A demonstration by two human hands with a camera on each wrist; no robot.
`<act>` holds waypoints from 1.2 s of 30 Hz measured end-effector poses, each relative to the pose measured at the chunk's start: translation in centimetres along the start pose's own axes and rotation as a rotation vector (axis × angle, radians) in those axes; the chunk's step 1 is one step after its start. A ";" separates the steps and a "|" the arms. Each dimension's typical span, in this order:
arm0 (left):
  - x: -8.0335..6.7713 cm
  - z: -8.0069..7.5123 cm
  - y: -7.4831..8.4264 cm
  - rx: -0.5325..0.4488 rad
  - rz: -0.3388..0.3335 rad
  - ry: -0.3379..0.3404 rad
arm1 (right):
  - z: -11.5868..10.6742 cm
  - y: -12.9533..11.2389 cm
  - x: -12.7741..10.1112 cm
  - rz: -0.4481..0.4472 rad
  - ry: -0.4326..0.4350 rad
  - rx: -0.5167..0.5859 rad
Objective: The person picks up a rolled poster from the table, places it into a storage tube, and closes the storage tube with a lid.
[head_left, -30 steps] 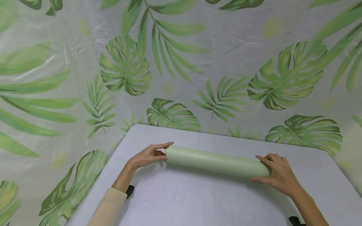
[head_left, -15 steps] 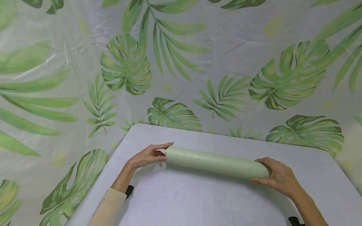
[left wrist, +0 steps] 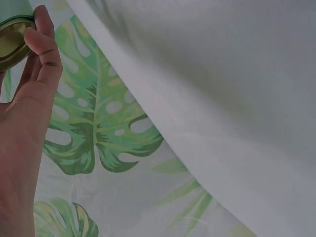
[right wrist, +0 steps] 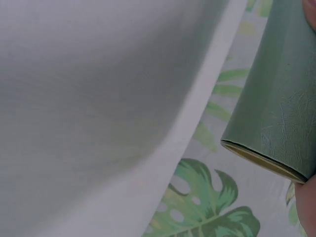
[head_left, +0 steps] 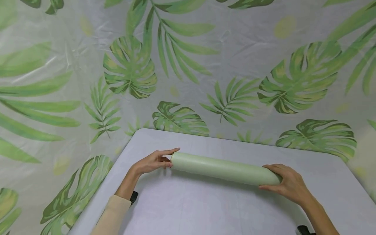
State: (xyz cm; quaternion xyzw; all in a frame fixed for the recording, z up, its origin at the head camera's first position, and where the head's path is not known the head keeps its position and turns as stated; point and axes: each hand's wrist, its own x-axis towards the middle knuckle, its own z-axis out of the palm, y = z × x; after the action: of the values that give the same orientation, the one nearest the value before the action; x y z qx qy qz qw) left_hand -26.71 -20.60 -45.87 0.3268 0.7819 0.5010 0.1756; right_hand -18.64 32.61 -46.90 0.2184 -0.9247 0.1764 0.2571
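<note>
Pinching one end of a pale green roll (head_left: 224,169) with the left hand (head_left: 152,162), index finger stretched along the top of the rim and thumb tucked under it. Showing, in the left wrist view, that same rim (left wrist: 12,42) as a yellowish ring with fingers (left wrist: 43,47) curled around its side. Cupping the other end with the right hand (head_left: 289,183), fingers bent over the top and thumb pressing in from the near side, so gripping the roll at both ends. Showing, in the right wrist view, the green sheet wound around a yellowish core, the open end (right wrist: 261,160) facing the camera; impossible to tell whether anything sits inside the tube.

Lying lengthwise across the desk (head_left: 205,209), the roll running roughly parallel to the far edge, its left end slightly nearer that edge than the right, about midway between the left and right sides. Counting one roll, two hands, one desk. Wearing a cream sleeve (head_left: 113,213) on the left forearm, with a dark strap (head_left: 133,197) beside it and another dark piece (head_left: 305,230) at the right wrist near the bottom edge.

Hanging behind and around the desk, a glossy backdrop (head_left: 188,65) printed with green tropical leaves, reaching down past the far and left edges.
</note>
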 end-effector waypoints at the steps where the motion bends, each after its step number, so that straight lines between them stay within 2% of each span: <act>1: 0.0 0.0 0.0 -0.004 0.004 0.005 | 0.1 0.0 0.0 0.006 -0.004 0.005; 7: 0.0 -0.3 0.5 -0.092 0.040 0.056 | 0.3 0.1 -0.4 0.060 -0.023 0.048; 10: 0.1 -0.4 0.7 -0.107 0.035 0.074 | 0.2 0.3 -0.6 0.074 -0.029 0.051; 14: 0.1 0.0 1.0 -0.121 0.022 0.099 | -0.1 0.2 -0.6 0.054 -0.021 0.036; 21: 0.3 0.7 0.9 -0.137 0.042 0.150 | -0.4 0.1 -0.5 0.023 0.021 0.006; 25: 0.0 0.6 0.8 -0.146 0.055 0.152 | -0.2 0.1 -0.3 0.011 0.027 0.007; 32: -0.9 -0.2 0.3 -0.174 -0.030 0.162 | 0.5 -0.5 0.0 -0.005 0.047 0.022; 36: -1.0 0.0 0.0 -0.188 -0.035 0.165 | 0.6 -0.6 0.0 -0.017 0.045 0.017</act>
State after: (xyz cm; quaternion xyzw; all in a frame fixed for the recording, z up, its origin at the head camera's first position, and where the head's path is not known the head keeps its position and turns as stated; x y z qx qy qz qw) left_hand -25.96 -21.24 -45.90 0.2529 0.7490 0.5940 0.1491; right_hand -18.53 31.84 -47.25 0.2244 -0.9152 0.1872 0.2775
